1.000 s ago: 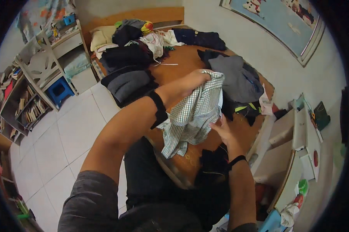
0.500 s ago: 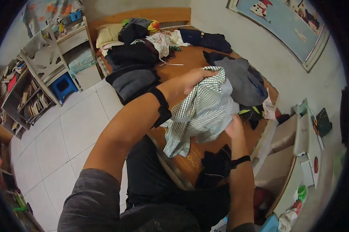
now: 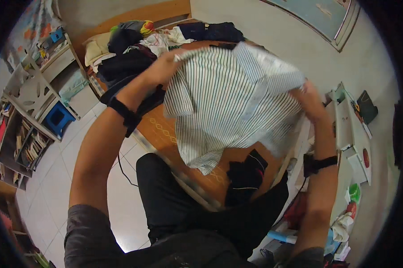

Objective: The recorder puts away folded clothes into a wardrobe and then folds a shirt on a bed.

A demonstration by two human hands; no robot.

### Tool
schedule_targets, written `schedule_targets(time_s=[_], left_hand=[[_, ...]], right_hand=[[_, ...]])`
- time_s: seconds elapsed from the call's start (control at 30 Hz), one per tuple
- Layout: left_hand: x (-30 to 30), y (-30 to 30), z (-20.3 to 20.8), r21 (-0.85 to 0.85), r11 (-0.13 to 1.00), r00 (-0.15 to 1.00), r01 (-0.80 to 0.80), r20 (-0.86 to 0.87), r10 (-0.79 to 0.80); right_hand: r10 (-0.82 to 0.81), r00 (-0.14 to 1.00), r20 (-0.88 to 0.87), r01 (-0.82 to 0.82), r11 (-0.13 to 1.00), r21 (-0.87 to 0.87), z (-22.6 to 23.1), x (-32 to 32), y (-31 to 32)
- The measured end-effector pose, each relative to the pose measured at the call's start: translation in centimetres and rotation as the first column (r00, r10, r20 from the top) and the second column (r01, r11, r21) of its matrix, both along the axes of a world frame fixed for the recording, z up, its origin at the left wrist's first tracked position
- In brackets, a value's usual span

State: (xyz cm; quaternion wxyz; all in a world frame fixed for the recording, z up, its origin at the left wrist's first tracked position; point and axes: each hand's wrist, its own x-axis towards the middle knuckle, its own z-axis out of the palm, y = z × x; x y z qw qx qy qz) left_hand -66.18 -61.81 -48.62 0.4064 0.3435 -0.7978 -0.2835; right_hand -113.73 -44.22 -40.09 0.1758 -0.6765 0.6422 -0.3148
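A short-sleeved striped shirt point(image 3: 215, 98), white with dark stripes, hangs spread between my hands above the bed point(image 3: 154, 127). My left hand point(image 3: 168, 67) is closed on its upper left edge. At the shirt's right side my right hand point(image 3: 309, 99) grips the cloth, with some blur there. The shirt's lower edge droops over the brown mat and hides much of the bed's middle. Just beyond its lower right part lies a folded black garment point(image 3: 246, 176) at the near side of the bed.
Piled clothes point(image 3: 125, 62) lie at the bed's far left, and dark folded trousers point(image 3: 224, 32) by the wall. A bookshelf point(image 3: 25, 138), a blue stool point(image 3: 58, 118) and a desk point(image 3: 61, 60) stand left. White drawers point(image 3: 344, 120) stand on the right.
The bunched shirt has been opened out wide. My left hand has moved left and up, my right hand right and up. The view has shifted a little.
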Motion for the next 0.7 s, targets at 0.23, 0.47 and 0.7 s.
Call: schedule_targets(time_s=[0.23,0.47,0.7], left_hand=[[0.5,-2.6,-0.5,-0.087,0.988,0.992,-0.124,-0.002,0.125],[4.9,-0.2,-2.6,0.006,0.999,0.998,0.045,0.051,-0.046],[4.4,1.7,13.3,0.112,0.993,0.996,0.038,0.074,-0.046]], right_hand=[[0.099,0.981,-0.167,-0.091,0.994,0.056,-6.8,-4.2,-2.8],[0.036,0.999,-0.022,-0.036,0.999,0.008,-4.1,-3.6,1.5],[0.140,0.914,0.381,-0.168,0.985,0.041,9.3,-5.5,1.1]])
